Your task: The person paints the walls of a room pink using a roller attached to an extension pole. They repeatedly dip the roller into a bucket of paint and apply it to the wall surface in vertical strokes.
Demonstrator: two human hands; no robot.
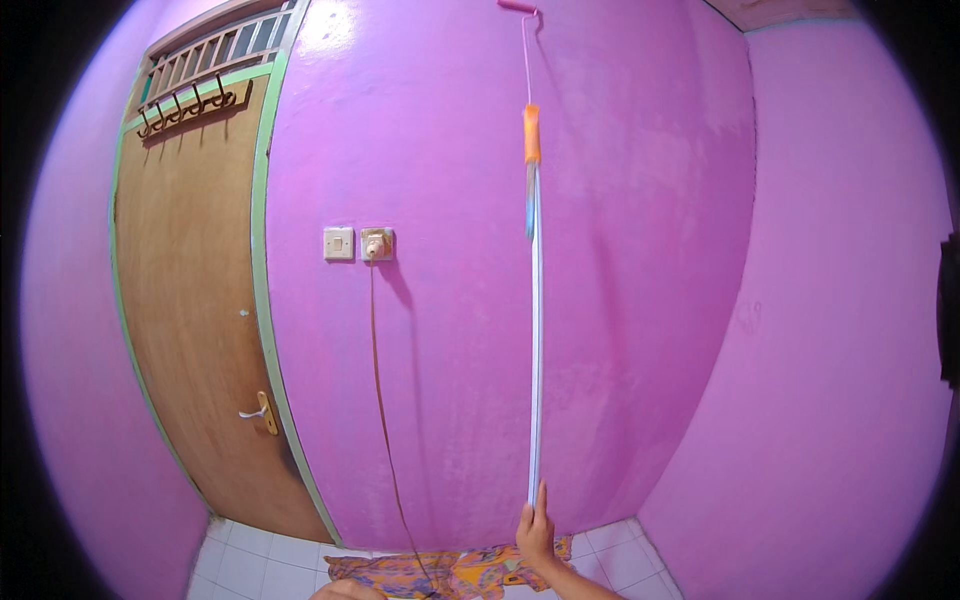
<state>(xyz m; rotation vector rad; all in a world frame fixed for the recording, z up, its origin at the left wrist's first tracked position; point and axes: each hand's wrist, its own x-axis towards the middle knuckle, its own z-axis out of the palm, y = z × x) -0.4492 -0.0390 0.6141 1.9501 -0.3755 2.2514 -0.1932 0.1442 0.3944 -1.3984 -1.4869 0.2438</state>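
Observation:
My right hand is wrapped around the lower part of a long white pole, its thumb laid upward along it. At the pole's upper end the orange handle of a paint roller is joined on, with a bluish wrap below it. A thin pink rod leads up to the pink roller head, which is at the purple wall near the top edge of the view. Only the top of my left hand shows at the lower edge, looking curled; whatever is in it stays hidden.
A brown door with a green frame and a hook rack is at the left. Beside it are a light switch and a socket with a plug, whose cord hangs down to a patterned cloth on white floor tiles.

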